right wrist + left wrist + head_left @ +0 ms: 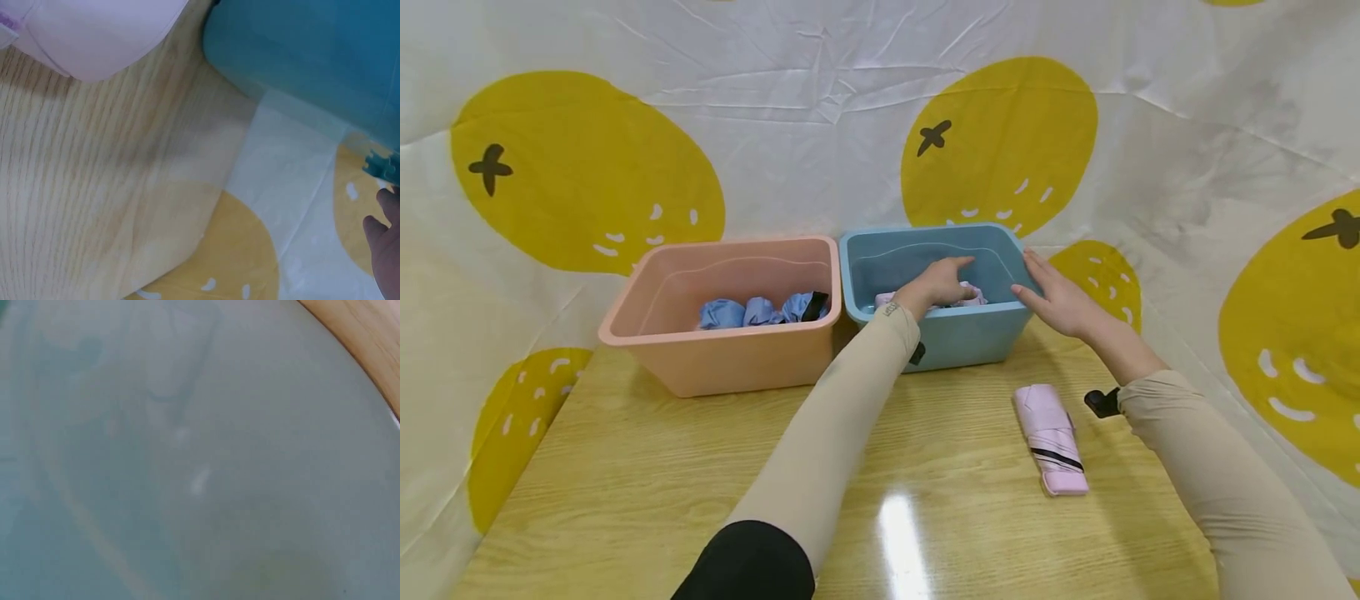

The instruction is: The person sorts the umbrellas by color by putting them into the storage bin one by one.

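Note:
My left hand (942, 283) reaches over the front rim into the blue bin (958, 340), index finger and thumb spread apart above pink folded umbrellas (973, 296). It partly hides them. At the bin's right end, my right hand (1060, 302) touches the rim near the front corner with fingers extended; its fingertips (375, 228) show at the edge of the right wrist view. A pink folded umbrella (1051, 437) with a black band lies on the table nearer to me, left of the right forearm. The left wrist view is filled by the bin's blurred wall (187, 456).
An orange-pink bin (730, 362) stands just left of the blue one, holding several blue folded umbrellas (760, 312). Both bins are at the back of the wooden table (700, 467). Behind hangs a white cloth (790, 125) with yellow fruit prints.

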### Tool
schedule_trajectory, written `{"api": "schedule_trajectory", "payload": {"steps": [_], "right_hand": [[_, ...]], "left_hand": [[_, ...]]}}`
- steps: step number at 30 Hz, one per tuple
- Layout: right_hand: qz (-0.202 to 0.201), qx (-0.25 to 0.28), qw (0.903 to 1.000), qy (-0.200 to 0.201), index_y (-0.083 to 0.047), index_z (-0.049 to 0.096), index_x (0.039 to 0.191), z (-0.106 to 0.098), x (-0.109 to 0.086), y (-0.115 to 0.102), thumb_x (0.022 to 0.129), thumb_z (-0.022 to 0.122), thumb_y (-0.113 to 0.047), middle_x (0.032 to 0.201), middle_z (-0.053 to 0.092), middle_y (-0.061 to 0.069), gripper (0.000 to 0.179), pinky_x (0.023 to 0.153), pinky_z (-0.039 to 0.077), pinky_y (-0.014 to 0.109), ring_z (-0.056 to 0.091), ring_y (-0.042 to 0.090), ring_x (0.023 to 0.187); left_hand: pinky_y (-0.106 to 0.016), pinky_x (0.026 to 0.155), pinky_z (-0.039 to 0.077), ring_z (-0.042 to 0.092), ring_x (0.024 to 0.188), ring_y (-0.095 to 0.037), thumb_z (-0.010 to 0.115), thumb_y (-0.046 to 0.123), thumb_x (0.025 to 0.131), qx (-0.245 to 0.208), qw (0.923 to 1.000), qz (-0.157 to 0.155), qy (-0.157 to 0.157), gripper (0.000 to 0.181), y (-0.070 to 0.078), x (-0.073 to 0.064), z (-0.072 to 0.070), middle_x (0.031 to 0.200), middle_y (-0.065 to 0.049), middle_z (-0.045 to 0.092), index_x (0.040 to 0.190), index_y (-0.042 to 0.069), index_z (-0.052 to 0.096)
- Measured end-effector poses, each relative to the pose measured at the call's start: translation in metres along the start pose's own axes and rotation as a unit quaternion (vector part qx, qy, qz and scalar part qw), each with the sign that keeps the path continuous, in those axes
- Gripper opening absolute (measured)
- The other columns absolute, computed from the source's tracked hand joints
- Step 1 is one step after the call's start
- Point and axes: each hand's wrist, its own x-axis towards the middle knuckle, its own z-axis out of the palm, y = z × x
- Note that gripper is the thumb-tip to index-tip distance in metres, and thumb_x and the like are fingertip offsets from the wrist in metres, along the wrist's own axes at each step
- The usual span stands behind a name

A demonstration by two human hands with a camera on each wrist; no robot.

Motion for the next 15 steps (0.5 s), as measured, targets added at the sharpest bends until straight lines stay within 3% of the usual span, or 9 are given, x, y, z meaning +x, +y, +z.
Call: {"api": "schedule_trajectory", "payload": {"steps": [5,10,15], "right_hand": [[0.002,-0.007,1.0,0.002,-0.003,0.003,0.167,0.001,-0.001,-0.003,0.11,0.042,-0.05,0.174,-0.002,0.016,0.083,0.122,0.013,0.067,0.007,0.046,0.157],[0.026,-0.026,0.9989,0.028,-0.009,-0.004,0.167,0.004,-0.005,-0.003,0.109,0.041,-0.055,0.174,-0.002,0.016,0.087,0.121,0.014,0.067,0.011,0.048,0.156],[0.042,0.001,0.9946,0.095,-0.015,-0.003,0.168,0.011,-0.014,-0.002,0.107,0.038,-0.062,0.174,0.003,0.016,0.088,0.116,0.018,0.073,0.016,0.05,0.154]], "left_hand": [[-0.037,0.108,0.046,0.05,0.138,-0.022,0.059,0.028,0.107,0.051,0.9947,0.028,0.085,0.059,0.007,-0.019,-0.006,0.159,-0.006,0.045,0.161,0.016,0.038],[-0.038,0.099,0.051,0.052,0.131,-0.019,0.058,0.035,0.107,0.092,0.978,0.035,0.184,0.055,0.011,-0.053,-0.011,0.146,-0.002,0.052,0.157,0.018,0.045],[-0.038,0.094,0.051,0.053,0.125,-0.021,0.06,0.036,0.106,0.095,0.958,0.042,0.267,0.052,0.005,-0.089,-0.017,0.142,-0.001,0.055,0.153,0.017,0.049]]}}
